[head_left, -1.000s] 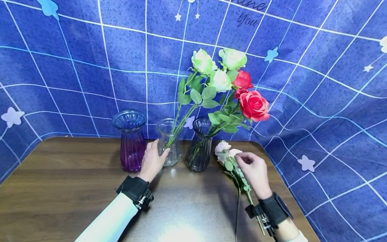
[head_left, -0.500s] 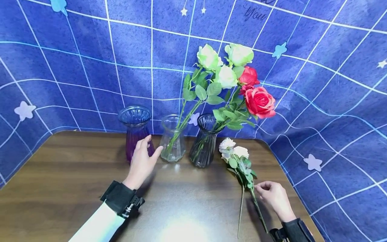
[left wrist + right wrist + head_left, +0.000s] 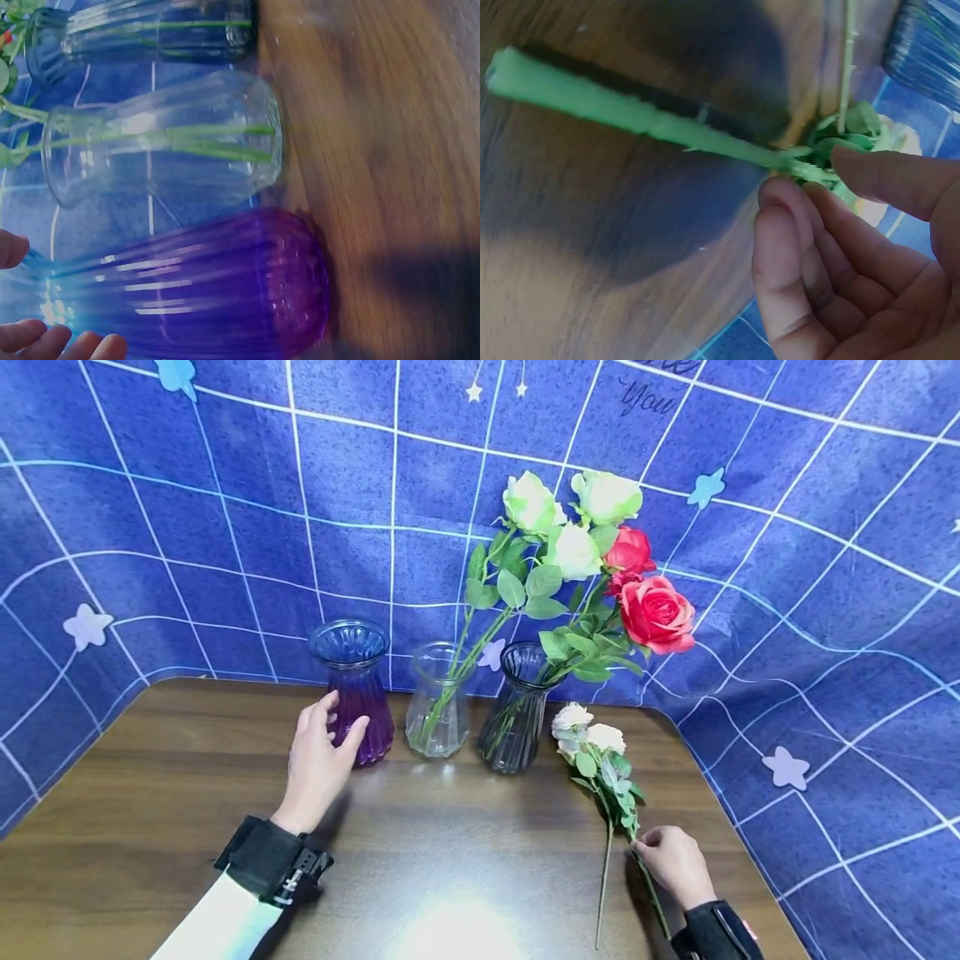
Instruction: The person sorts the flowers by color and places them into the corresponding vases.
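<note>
In the head view, my left hand (image 3: pixel 318 764) is held beside the blue-and-purple glass vase (image 3: pixel 360 710), fingers apart and loosely bent. The left wrist view shows its fingertips (image 3: pixel 45 341) by the neck of that vase, without a grip on it. At the right, two white flowers on long stems (image 3: pixel 600 752) lie on the table. My right hand (image 3: pixel 675 864) pinches the green stem (image 3: pixel 651 893) of the right-hand one between thumb and fingers. Seen from the right wrist, the thick stem (image 3: pixel 645 120) runs out from the fingertips, its cut end toward the left.
A clear glass vase (image 3: pixel 437 718) holds white-green roses (image 3: pixel 573 552). Beside it, a dark grey glass vase (image 3: pixel 513 727) holds red roses (image 3: pixel 656 614) leaning right. All three vases stand along the back of the wooden table (image 3: pixel 420 835), before a blue patterned cloth (image 3: pixel 337 485).
My left hand has moved left from the clear vase to the blue-and-purple one. My right hand has moved from the white blossoms down to a stem. The head view has shifted slightly.
</note>
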Demonstrator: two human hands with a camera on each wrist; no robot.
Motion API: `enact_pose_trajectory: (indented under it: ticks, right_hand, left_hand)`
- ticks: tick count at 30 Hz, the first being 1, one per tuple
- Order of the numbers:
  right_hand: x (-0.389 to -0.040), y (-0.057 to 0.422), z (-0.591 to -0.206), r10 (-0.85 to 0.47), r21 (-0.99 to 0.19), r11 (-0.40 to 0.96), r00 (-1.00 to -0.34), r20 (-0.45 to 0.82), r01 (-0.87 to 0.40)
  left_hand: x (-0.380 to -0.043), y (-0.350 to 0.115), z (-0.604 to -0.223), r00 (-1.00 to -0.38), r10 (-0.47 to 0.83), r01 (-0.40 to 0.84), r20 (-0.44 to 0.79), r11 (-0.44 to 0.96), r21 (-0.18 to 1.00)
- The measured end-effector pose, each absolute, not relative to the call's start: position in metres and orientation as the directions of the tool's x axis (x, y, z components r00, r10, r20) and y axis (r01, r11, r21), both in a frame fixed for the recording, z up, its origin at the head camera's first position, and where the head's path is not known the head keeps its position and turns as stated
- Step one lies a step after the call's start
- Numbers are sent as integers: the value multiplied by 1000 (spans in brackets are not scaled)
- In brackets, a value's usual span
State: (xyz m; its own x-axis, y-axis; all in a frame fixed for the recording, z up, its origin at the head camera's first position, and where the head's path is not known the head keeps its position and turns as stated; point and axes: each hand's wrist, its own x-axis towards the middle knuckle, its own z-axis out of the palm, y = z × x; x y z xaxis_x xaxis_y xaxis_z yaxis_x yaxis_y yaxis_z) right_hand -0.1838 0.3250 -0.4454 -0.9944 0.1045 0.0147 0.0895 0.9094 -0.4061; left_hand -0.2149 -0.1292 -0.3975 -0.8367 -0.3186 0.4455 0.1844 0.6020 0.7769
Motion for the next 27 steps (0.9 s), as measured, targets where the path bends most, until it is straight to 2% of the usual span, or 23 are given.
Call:
enact_pose_trajectory:
  ticks: [5, 14, 27]
  right_hand:
    - [-185, 326, -448, 90, -379, 922, -996, 15, 78]
    - [-190, 322, -449, 86, -383, 921, -996, 18, 72]
    - [-195, 321, -450, 98, -378, 922, -995, 15, 86]
  left_hand:
    - [-224, -138, -399, -825, -339, 173, 453, 612, 771]
    - [-240, -149, -402, -884, -312, 84, 349, 628, 773]
    - [-251, -146, -406, -861, -374, 50, 344, 611, 790]
